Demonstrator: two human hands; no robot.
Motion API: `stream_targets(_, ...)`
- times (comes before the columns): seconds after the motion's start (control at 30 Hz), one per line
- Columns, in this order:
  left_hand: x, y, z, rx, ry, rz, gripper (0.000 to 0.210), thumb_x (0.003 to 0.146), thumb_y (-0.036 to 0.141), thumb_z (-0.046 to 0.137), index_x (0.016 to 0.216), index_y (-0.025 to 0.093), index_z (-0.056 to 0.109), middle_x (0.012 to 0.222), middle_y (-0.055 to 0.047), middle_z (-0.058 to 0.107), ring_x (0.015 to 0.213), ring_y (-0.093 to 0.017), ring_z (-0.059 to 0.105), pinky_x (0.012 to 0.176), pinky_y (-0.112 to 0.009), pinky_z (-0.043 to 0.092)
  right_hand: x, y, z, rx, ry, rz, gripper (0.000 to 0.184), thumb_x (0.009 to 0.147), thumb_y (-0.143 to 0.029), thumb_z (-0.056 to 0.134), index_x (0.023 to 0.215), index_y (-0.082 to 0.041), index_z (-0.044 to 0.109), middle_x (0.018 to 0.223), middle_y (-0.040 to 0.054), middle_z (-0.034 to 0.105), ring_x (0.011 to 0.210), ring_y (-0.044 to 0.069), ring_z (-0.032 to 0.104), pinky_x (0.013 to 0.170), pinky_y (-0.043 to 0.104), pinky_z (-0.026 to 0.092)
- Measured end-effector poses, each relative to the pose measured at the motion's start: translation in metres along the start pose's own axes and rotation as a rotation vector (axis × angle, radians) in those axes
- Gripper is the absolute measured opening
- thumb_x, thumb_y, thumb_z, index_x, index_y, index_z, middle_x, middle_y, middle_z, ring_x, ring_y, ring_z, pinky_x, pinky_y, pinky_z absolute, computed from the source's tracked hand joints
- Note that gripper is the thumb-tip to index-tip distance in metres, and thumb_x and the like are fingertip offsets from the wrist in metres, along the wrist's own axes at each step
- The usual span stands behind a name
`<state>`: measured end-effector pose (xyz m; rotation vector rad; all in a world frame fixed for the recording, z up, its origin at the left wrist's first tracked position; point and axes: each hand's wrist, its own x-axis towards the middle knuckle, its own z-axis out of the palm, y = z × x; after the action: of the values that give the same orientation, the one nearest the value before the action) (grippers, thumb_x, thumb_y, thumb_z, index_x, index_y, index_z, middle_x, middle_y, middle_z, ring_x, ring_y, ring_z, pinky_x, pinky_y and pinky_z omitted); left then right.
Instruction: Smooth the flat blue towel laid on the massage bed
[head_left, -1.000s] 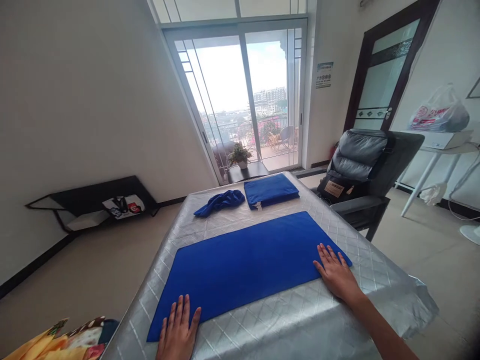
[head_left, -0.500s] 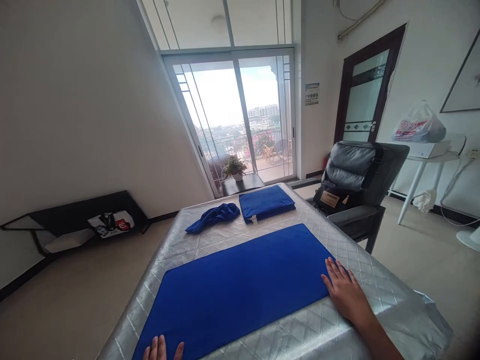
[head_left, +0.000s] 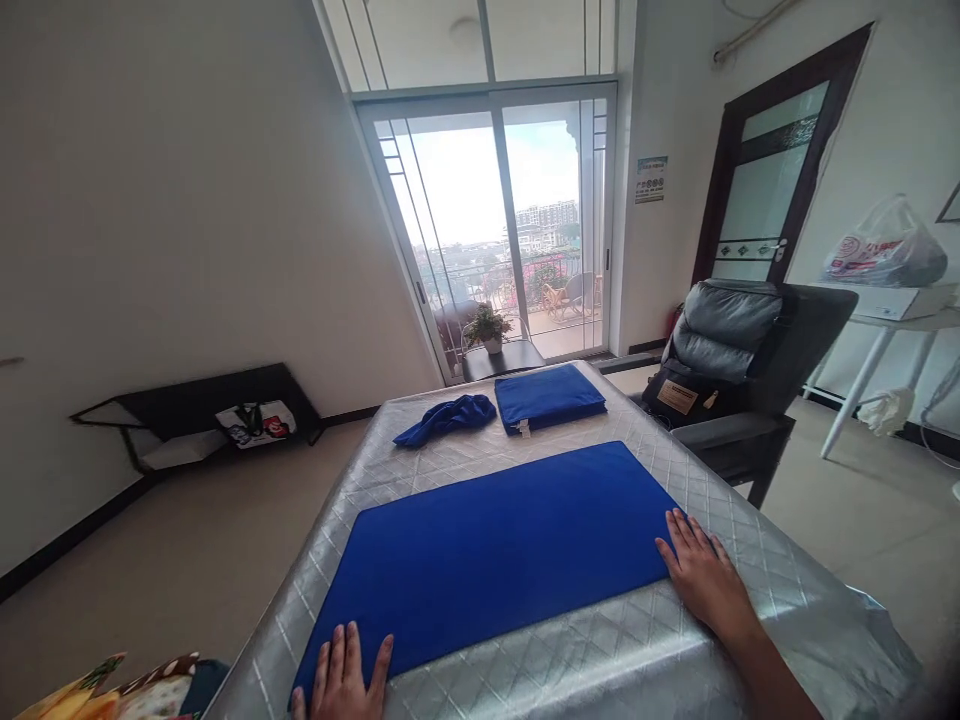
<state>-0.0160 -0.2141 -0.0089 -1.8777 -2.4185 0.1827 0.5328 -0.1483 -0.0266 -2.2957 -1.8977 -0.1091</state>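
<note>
Silver-covered table (head_left: pixel 570 660) carries a flat blue cloth (head_left: pixel 495 560), both hands down

Bright daylight through the sliding glass door (head_left: pixel 508 230), and here's the scene at the table: the blue cloth lies smooth and broad across the near half of the quilted silver cover, its long edges running from side to side. Left hand (head_left: pixel 345 680) at the near left corner, palm down, fingers slightly fanned, thumb well out, fingertips on the fabric! Over at the other end, the right hand (head_left: pixel 705 575) lies flat too, fingers closer together, thumb apart, fingertips at the cloth's right edge and the palm mostly over the cover. It's a wide, flat touch from both, no pinch.

Look further up the table: a folded blue stack (head_left: pixel 551 393) with a white tag (head_left: pixel 524 429) at its near side, and just left of it, a crumpled blue cloth (head_left: pixel 448 418). Beyond the far end, a potted plant (head_left: pixel 487 325). Out to the right, a dark armchair (head_left: pixel 731 320) has a black bag (head_left: pixel 679 395) on its seat.
</note>
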Motion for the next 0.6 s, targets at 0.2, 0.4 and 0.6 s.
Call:
stream_targets(0.2,0.0,0.003,0.006,-0.093,0.099,-0.097,0.065,0.096,0.048,0.031,0.151,0.016,0.044,0.159,-0.017,0.039,0.147,-0.034,0.034,0.114,-0.06,0.031,0.0,-0.002,-0.002,-0.051,0.002,0.012,0.072,0.097,-0.048,0.017,0.156,-0.011,0.034,0.164,0.0086,0.029,0.151,0.025,0.024,0.122,0.048,0.018)
stream_targets(0.4,-0.004,0.009,0.002,-0.139,0.14,-0.172,0.077,0.096,0.056,0.027,0.154,0.006,0.035,0.161,-0.021,0.032,0.148,-0.035,0.031,0.118,-0.056,0.027,-0.001,-0.006,-0.011,-0.082,-0.035,0.031,0.072,0.098,-0.047,0.016,0.158,-0.01,0.03,0.164,0.0085,0.027,0.15,0.025,0.026,0.121,0.047,0.02)
stream_targets(0.6,-0.002,0.008,-0.011,-0.158,0.008,-0.198,0.083,0.094,0.059,0.027,0.157,0.004,0.024,0.165,-0.02,0.021,0.152,-0.034,0.021,0.122,-0.055,0.018,-0.001,-0.008,-0.017,-0.072,-0.056,0.044,0.072,0.099,-0.047,0.017,0.157,-0.005,0.03,0.164,0.0133,0.028,0.15,0.027,0.027,0.122,0.047,0.019)
